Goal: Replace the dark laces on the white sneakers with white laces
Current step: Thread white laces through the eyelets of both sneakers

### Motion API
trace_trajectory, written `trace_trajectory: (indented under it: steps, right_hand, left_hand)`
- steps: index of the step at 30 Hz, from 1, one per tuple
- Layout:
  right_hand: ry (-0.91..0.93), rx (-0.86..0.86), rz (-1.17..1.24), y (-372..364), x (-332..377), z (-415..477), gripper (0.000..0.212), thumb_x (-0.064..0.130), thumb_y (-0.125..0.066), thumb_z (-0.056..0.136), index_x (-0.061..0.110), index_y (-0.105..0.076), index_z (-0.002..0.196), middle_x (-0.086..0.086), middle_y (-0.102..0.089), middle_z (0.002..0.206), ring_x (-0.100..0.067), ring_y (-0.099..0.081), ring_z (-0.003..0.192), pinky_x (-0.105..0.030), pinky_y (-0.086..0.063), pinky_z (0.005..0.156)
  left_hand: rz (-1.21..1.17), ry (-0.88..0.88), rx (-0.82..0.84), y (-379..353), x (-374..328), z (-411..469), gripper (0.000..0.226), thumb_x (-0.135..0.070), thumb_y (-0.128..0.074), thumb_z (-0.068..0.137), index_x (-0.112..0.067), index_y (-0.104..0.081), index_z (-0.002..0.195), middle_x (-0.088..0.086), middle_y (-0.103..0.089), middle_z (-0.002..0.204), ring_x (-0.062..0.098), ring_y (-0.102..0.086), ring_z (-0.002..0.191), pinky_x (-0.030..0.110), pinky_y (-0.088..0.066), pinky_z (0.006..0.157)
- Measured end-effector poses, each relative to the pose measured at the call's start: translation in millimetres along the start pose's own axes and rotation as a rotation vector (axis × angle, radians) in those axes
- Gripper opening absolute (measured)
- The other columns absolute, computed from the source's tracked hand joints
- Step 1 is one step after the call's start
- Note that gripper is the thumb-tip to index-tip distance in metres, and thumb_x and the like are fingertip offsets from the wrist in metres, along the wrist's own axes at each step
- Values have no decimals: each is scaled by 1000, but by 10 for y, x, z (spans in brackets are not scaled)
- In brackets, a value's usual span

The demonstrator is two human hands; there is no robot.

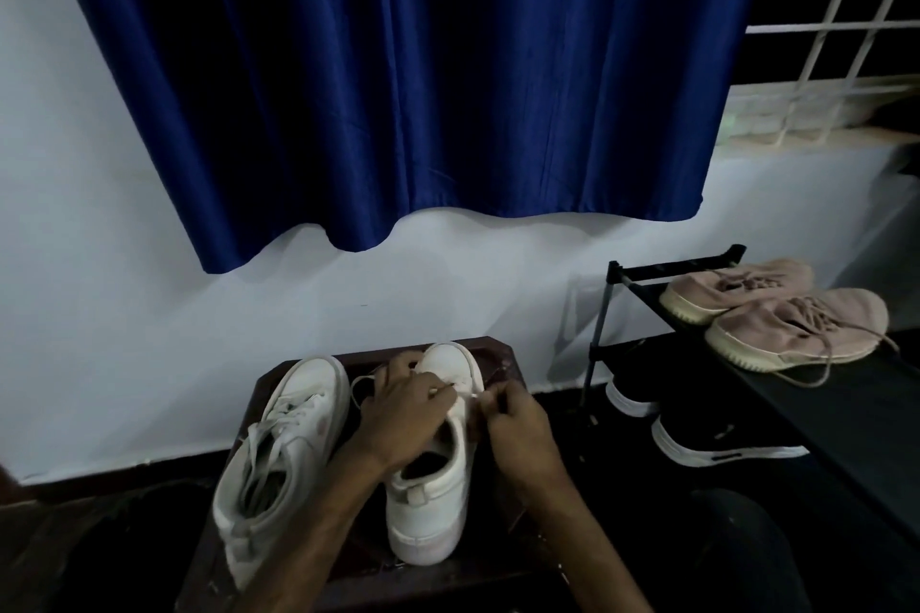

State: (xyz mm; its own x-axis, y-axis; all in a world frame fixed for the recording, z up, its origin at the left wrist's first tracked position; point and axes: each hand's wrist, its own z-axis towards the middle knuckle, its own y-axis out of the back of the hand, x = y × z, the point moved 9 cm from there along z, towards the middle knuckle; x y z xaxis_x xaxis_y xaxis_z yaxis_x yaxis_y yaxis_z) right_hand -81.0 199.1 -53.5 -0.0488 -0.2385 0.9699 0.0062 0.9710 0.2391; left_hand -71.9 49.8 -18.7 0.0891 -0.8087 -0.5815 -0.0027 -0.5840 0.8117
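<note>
Threading the low white leather sneaker (433,503), which stands toe-away on the dark wooden stool (503,353); second white sneaker (293,418) just beside it on the left looks already laced pale. Left hand (403,413) lies over the tongue, fingers curled, pinching the thin white lace (361,383); right hand (517,428) pinches it at the right eyelet row. Advice: keep lace flat; even both ends before next eyelet; brace shoe with left palm.

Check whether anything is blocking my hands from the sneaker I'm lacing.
Nothing visible does. The left hand and right hand are already on the right sneaker, each pinching the white lace near its front eyelets. The other sneaker lies beside it to the left, not in between.
</note>
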Motion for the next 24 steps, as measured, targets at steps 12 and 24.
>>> trace_trajectory:
  steps: [12,24]
  right_hand:
    - [289,256,-387,145,239,85,17,37,-62,91,20,-63,92,7,-67,88,-7,-61,81,-25,-48,75]
    - [156,652,-747,436,-25,-21,17,36,-68,85,34,-64,69,10,-70,75,-1,-65,77,-24,-50,78]
  left_hand:
    - [-65,-100,-78,8,-89,-43,38,-47,-50,76,-23,-70,98,-5,-26,155,19,-27,140,42,-18,116]
    - [-46,-103,-72,2,-125,-76,42,-50,-42,67,-31,-68,95,-12,-24,153,15,-25,140,48,-14,116]
